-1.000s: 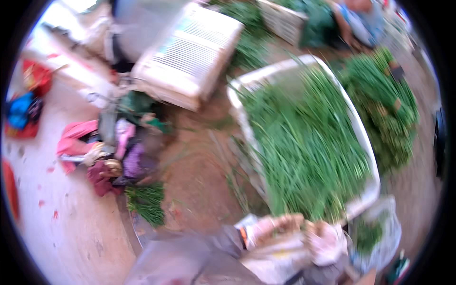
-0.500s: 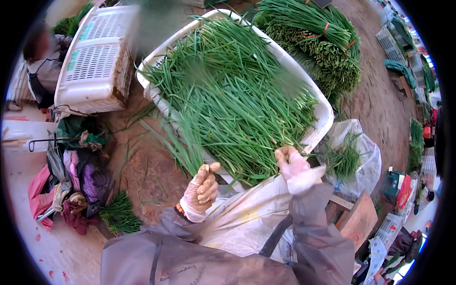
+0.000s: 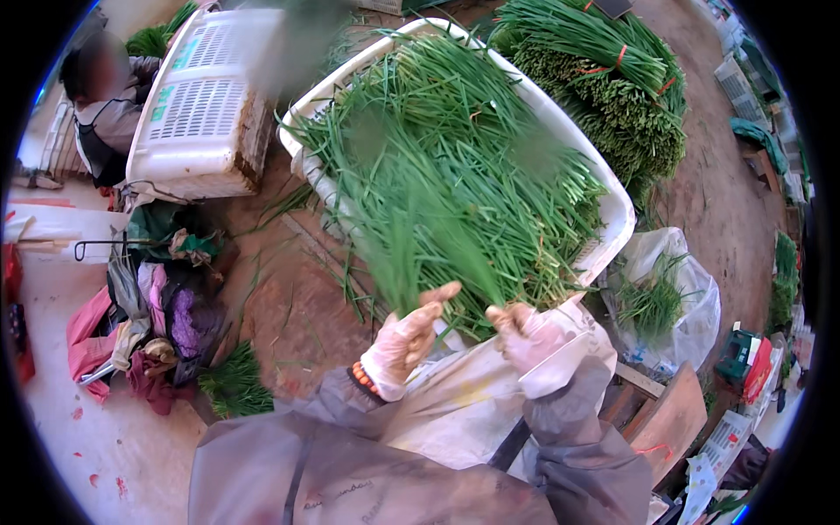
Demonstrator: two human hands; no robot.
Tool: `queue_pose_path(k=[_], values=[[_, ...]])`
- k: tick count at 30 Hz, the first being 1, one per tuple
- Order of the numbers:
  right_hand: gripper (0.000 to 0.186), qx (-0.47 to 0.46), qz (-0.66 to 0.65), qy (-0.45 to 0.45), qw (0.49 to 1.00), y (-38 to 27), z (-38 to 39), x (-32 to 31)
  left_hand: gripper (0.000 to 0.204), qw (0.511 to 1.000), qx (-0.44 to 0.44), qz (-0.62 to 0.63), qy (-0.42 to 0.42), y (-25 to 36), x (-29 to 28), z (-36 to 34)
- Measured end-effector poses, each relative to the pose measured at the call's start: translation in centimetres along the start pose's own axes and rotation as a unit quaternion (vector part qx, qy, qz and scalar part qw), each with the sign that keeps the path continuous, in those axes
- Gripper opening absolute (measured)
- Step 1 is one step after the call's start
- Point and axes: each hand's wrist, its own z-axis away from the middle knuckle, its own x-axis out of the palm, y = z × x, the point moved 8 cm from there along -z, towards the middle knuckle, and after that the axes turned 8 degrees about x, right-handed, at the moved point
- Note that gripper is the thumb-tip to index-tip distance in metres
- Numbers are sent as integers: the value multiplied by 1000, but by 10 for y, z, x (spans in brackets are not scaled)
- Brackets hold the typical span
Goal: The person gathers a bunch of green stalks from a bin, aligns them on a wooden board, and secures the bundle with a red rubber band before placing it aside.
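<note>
A large white basket (image 3: 623, 217) in front of me is heaped with loose garlic chives (image 3: 455, 149). My left hand (image 3: 405, 343), in a thin pale glove with orange beads at the wrist, is closed around a bunch of chives whose leaves stand up, smeared by motion. Its thumb points toward my right hand (image 3: 528, 336), also gloved, just past a small gap. Between that hand's thumb and fingers a few chives are pinched, their blurred leaves leaning up and left over the heap. A pale, stained apron (image 3: 455, 411) covers my lap beneath both hands.
Tied chive bundles (image 3: 604, 79) are stacked at the far right. A clear plastic bag (image 3: 691, 289) with chives lies right of the basket. To the left are an upturned white crate (image 3: 188, 118), a heap of cloths (image 3: 144, 324) and a seated person (image 3: 114, 114).
My left hand has moved right and my right hand slightly left, so they are closer together. Chives now show in my right hand. The whole view has shifted a little.
</note>
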Motion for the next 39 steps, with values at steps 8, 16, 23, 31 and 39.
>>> queue_pose_path(k=[8, 16, 23, 31, 39], values=[[22, -20, -251, -133, 959, -9, 18, 53, 19, 997, -6, -57, 60, -6, -5, 6], [9, 65, -561, -138, 814, 5, 14, 57, 16, 989, 96, -23, 107, -3, -5, 11], [48, -143, -808, -232, 521, 7, 2, -59, 31, 995, 86, 51, 31, 11, -9, 5], [57, 70, -409, -503, 759, -23, 46, 78, 32, 996, 88, 9, -34, 5, -4, 11], [12, 41, -394, -262, 880, -12, 42, 84, 45, 999, 27, 1, -28, -12, -15, 23]])
